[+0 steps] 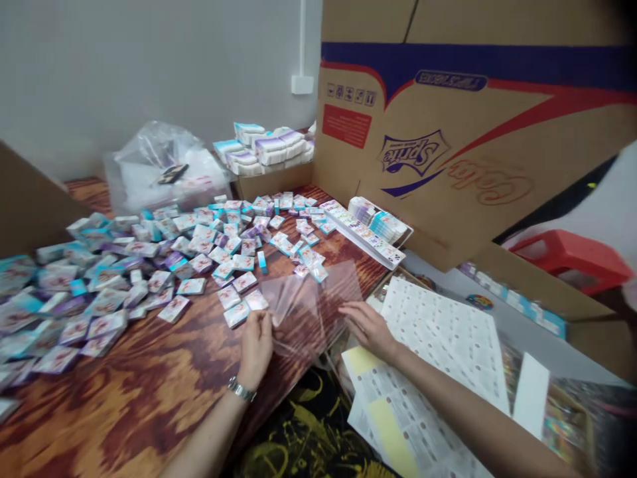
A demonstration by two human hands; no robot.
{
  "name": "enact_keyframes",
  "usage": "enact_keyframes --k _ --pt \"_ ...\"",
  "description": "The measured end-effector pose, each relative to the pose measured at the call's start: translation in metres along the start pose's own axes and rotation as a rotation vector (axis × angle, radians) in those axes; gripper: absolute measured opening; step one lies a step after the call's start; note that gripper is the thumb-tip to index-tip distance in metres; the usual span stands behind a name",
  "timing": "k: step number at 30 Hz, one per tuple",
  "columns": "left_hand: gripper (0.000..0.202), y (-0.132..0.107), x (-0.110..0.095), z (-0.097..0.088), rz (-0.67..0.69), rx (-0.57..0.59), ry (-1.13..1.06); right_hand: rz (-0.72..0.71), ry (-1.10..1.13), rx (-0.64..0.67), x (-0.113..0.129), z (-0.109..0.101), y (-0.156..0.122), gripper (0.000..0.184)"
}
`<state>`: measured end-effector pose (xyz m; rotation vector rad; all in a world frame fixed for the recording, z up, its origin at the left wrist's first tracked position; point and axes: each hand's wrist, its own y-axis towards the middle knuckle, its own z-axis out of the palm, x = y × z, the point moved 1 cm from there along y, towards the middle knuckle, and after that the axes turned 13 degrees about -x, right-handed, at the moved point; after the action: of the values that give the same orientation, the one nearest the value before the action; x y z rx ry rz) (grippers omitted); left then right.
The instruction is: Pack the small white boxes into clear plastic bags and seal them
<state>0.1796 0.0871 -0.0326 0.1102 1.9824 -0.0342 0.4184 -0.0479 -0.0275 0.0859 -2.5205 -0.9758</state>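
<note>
A clear plastic bag or film (303, 305) lies near the table's front right edge, between my two hands. My left hand (256, 346), with a metal watch on its wrist, is closed in a pinch on the plastic's left side. At the plastic's right side is my right hand (371, 330), its fingers stretched out; whether they press on the film is unclear. Just beyond my left fingertips, a few small white, blue and purple boxes (237, 314) sit close together. Many more such boxes (199, 242) are heaped loosely across the table.
Upside-down, a big printed carton (388, 99) stands at the right. Printed label sheets (442, 332) lie beside my right forearm. A long printed strip box (365, 232), an open carton of stacked packs (273, 176) and a filled plastic bag (164, 172) are farther back. A red stool (572, 259) is at far right.
</note>
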Motion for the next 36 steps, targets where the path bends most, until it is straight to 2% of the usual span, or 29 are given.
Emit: enact_keyframes --k 3,8,10,14,16,17,19,21,24,27,30,33,36 --pt "0.03 -0.011 0.019 -0.045 -0.075 -0.141 0.014 -0.153 0.111 0.127 0.044 0.037 0.017 0.029" --pt "0.031 -0.022 0.058 -0.105 -0.131 -0.335 0.083 -0.304 0.152 0.44 0.112 0.11 0.039 0.059" --pt "0.031 -0.023 0.071 -0.13 -0.129 -0.405 0.141 -0.346 0.136 0.536 0.131 0.134 0.041 0.055" --pt "0.033 -0.039 0.077 -0.172 -0.056 -0.56 0.292 -0.428 0.064 0.607 0.155 0.166 0.042 0.024" --pt "0.036 -0.057 0.071 -0.178 0.078 -0.562 0.374 -0.468 0.043 0.616 0.165 0.174 0.043 0.021" --pt "0.035 -0.067 0.067 -0.175 0.199 -0.497 0.428 -0.48 0.039 0.623 0.169 0.176 0.044 0.02" --pt "0.035 -0.086 0.061 -0.162 0.599 -0.193 0.622 -0.473 0.042 0.642 0.176 0.177 0.048 0.017" --pt "0.036 -0.1 0.063 -0.148 0.826 -0.03 0.781 -0.423 0.074 0.66 0.18 0.177 0.054 0.015" --pt "0.035 -0.107 0.074 -0.142 0.866 0.006 0.899 -0.297 0.218 0.718 0.181 0.178 0.064 0.014" --pt "0.034 -0.109 0.08 -0.149 0.874 0.068 0.925 -0.123 0.406 0.765 0.176 0.181 0.077 0.01" --pt "0.033 -0.113 0.079 -0.158 0.89 0.123 0.91 0.018 0.435 0.721 0.17 0.185 0.097 0.013" --pt "0.033 -0.119 0.075 -0.162 0.908 0.168 0.906 -0.032 0.335 0.569 0.169 0.186 0.12 0.014" --pt "0.026 -0.123 0.068 -0.164 0.865 0.152 0.888 -0.275 0.176 0.438 0.177 0.183 0.136 0.015"
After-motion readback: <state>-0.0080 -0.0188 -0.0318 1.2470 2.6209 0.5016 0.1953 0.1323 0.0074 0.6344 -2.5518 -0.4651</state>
